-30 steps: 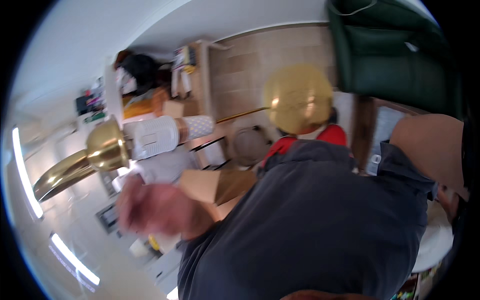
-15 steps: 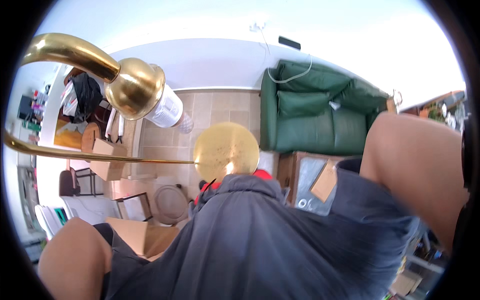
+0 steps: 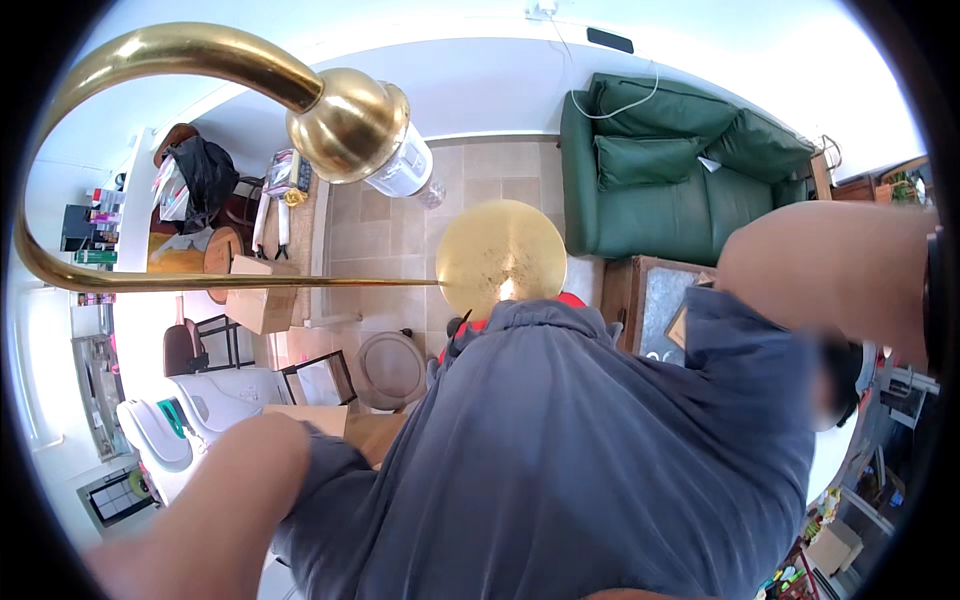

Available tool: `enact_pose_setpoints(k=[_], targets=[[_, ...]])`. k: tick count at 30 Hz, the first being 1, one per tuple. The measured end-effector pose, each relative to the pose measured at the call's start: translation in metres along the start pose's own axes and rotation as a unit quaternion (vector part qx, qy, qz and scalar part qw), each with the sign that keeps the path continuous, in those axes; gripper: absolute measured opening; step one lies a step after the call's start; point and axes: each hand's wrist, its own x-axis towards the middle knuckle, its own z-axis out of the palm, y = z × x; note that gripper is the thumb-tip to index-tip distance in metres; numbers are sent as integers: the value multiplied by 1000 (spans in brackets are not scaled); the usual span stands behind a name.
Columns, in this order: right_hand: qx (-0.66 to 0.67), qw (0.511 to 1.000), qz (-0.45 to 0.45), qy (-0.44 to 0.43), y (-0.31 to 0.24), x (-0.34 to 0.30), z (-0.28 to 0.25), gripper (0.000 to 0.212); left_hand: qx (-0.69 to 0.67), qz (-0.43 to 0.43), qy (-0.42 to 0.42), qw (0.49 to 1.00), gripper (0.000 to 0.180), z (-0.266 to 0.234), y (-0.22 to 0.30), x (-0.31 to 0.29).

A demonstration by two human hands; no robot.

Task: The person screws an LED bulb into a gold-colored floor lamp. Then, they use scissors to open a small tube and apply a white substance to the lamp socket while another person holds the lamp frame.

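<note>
A brass floor lamp (image 3: 180, 45) stands in front of me, its curved neck bending over at the upper left. The neck ends in a rounded brass socket cup (image 3: 350, 125) with a white ribbed fitting (image 3: 405, 165) below it. Its thin pole runs down to a round brass base (image 3: 500, 250) on the floor, just ahead of my body. My left arm (image 3: 230, 470) reaches out at the lower left and my right arm (image 3: 820, 265) toward the right edge. Both hands lie outside the picture, so what they hold or touch is hidden.
A green sofa (image 3: 650, 220) stands along the wall at the far right, beside a wooden-framed low table (image 3: 625, 290). At left are a cardboard box (image 3: 262, 310), a black bag (image 3: 205, 175), a round stool (image 3: 390, 370) and white chairs (image 3: 230, 395). Tiled floor (image 3: 480, 180) lies between.
The room and the lamp have shifted right and upward in the picture, and more of the lamp's curved neck shows. My left arm appears farther right. Both hands stay out of sight.
</note>
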Motion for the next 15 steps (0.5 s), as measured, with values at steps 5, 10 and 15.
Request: enact_pose_setpoints(k=[5, 10, 15], targets=[[-29, 983, 173, 59, 37, -90, 73, 28, 97, -327, -63, 938, 51, -1, -27, -125], [-73, 984, 161, -10, 39, -98, 119, 20, -44, -403, -118, 907, 83, 52, -79, -153], [-185, 976, 21, -111, 38, -81, 131, 18, -93, -487, -98, 863, 77, 53, -80, -148]])
